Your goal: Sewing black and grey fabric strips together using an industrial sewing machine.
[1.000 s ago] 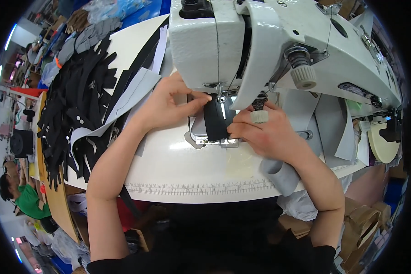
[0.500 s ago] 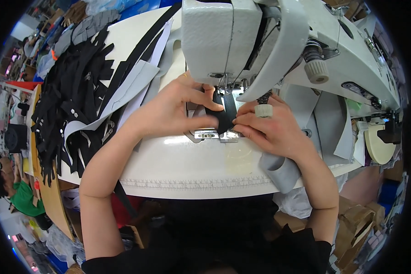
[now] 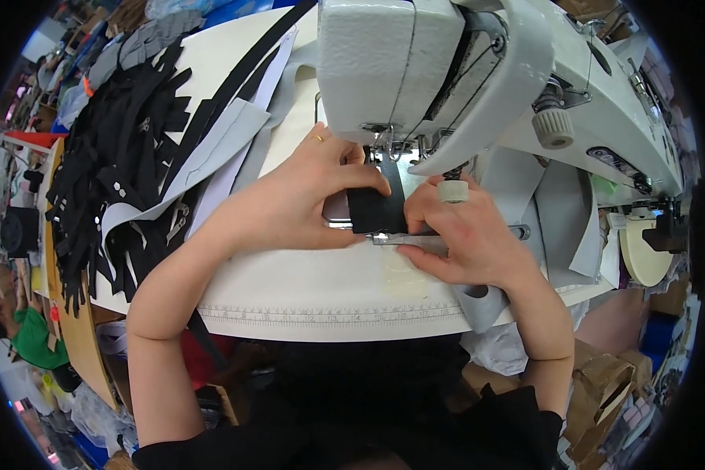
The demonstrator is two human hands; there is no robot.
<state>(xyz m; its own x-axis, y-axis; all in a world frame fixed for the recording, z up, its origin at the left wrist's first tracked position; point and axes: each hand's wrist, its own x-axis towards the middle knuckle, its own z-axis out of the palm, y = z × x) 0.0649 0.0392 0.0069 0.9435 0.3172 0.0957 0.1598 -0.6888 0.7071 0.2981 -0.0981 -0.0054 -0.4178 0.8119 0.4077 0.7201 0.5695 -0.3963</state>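
A short black fabric strip lies beneath the needle area of a white sewing machine. My left hand holds the strip from the left, index finger on top and thumb at its lower left corner. The other fingers curl under the machine head. From the right, my right hand grips a slim metal tool, apparently thread snips. Its front end lies across the near edge of the strip; its rounded end shows behind the hand. The palm hides the tool's middle.
Black strips with metal pieces are heaped at the left, beside pale grey cloth. More grey fabric lies at the right. A printed ruler runs along the table's near edge. A person in green is far left.
My right hand has turned and opened out from its pinch on the strip, bringing the metal tool to the near edge. The left thumb has moved down, and the strip lies flatter.
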